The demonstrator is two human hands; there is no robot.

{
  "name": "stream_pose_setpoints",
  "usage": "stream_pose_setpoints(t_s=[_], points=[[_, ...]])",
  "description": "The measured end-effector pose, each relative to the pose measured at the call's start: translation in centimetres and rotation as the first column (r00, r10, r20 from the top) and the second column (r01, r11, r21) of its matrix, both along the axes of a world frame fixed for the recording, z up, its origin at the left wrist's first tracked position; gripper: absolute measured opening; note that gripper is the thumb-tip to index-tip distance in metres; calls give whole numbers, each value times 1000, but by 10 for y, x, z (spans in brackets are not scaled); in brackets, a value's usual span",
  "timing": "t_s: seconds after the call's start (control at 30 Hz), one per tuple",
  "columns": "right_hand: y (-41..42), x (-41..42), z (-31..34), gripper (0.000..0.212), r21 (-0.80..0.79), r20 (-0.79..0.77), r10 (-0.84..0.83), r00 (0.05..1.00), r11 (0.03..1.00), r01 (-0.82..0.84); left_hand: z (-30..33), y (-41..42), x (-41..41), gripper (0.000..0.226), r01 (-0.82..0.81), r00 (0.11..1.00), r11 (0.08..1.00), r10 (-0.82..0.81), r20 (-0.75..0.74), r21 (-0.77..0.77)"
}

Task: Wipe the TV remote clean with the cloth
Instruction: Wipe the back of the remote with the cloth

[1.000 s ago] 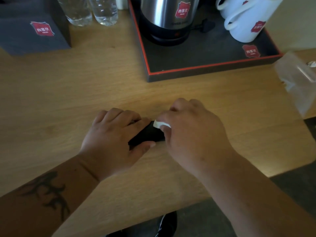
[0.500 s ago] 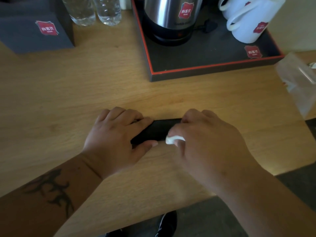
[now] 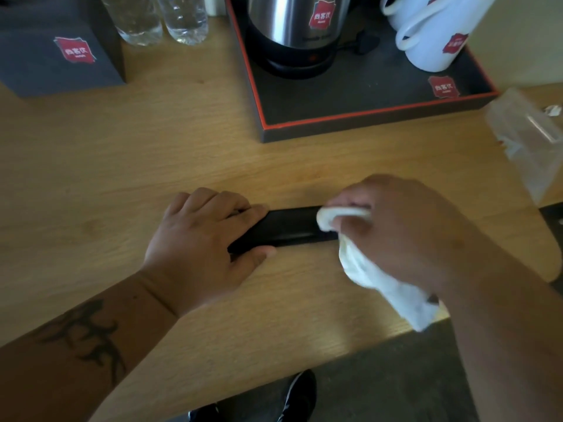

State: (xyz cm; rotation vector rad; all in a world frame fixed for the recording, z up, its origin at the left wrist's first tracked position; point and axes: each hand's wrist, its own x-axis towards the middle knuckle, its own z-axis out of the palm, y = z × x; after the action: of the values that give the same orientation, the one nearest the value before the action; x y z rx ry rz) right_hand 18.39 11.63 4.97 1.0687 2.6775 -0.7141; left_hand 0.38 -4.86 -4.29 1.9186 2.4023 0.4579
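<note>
Remote near desk front edge

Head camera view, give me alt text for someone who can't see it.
The left hand pins a black TV remote on a wooden table while the right hand rubs a white cloth along it. A tray with a kettle sits behind.

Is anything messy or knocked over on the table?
Nothing is spilled or knocked over. The only untidy bit is a crumpled clear plastic wrapper lying loose at the table's right edge, beside the tray. The kettle stands upright.
</note>
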Motion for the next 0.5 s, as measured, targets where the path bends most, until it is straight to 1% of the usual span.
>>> stream_pose_setpoints(t_s=[0.07, 0.1, 0.13, 0.2, 0.23, 0.27, 0.37, 0.5], points=[[16, -8, -2, 18, -28, -116, -94, 989, 995, 91, 0, 0, 0, 58, -5, 1000, 1000, 5, -2, -4], [16, -17, -5, 18, -12, -155, -90, 984, 996, 89, -1, 0, 1, 58, -8, 1000, 1000, 8, -6, 1], [11, -27, -9, 17, 14, -167, -47, 985, 999, 50, -1, 0, 1, 57, -12, 1000, 1000, 12, -9, 9], [-3, -38, -21, 20, 87, -133, 103, 986, 992, -92, -2, 1, 2, 56, -16, 1000, 1000, 16, -16, 25], [-8, -39, -27, 24, 136, -113, 149, 982, 982, -133, -2, 2, 2, 56, -18, 1000, 1000, 19, -22, 23], [-9, -35, -32, 28, 174, -107, 145, 984, 977, -125, -2, 2, 2, 56, -20, 999, 1000, 21, -26, 15], [-8, -13, -40, 31, 236, -142, 22, 990, 972, 12, 0, 2, 2, 60, -21, 1000, 1000, 20, -23, -17], [-23, 14, -44, 30, 256, -179, -162, 970, 945, 204, 1, 1, 2, 61, -21, 1000, 999, 21, -7, -38]])
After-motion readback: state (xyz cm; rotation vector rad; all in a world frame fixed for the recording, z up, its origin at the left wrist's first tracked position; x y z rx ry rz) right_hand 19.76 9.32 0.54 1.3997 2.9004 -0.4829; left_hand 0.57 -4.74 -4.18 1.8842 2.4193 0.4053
